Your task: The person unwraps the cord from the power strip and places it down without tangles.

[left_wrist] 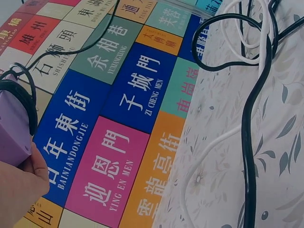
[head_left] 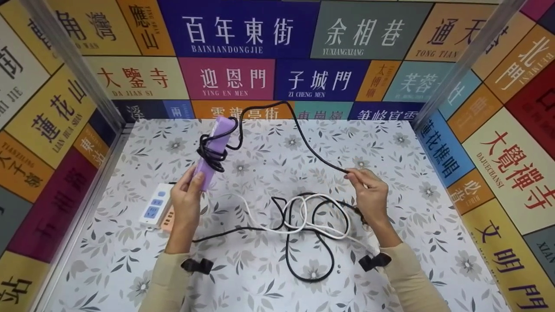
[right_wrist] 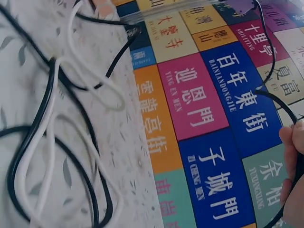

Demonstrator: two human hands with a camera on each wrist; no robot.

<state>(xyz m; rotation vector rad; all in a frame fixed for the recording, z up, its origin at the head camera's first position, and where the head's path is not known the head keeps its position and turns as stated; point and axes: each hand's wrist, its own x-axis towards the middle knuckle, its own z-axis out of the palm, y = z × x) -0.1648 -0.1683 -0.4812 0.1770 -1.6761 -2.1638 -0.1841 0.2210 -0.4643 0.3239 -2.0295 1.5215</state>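
Observation:
A long purple power strip point(head_left: 210, 177) is raised above the table, tilted, with several turns of black cord wound round its upper half. My left hand point(head_left: 186, 199) grips its lower end, thumb on the near face. In the left wrist view, part of the purple casing point(left_wrist: 12, 126) shows at the left edge; no sockets are visible. From the strip the black cord point(head_left: 304, 138) arches through the air to my right hand point(head_left: 369, 195), which pinches it between thumb and fingers. The right wrist view shows this cord point(right_wrist: 280, 102) running into the fingertips.
Behind my left wrist lie a white power strip point(head_left: 157, 200) with blue sockets and an orange one point(head_left: 166, 222), partly hidden. A loose white cord point(head_left: 302, 209) overlaps a looped black cord point(head_left: 333, 260) mid-table. Panels with printed signs point(head_left: 230, 80) enclose the table's back and sides.

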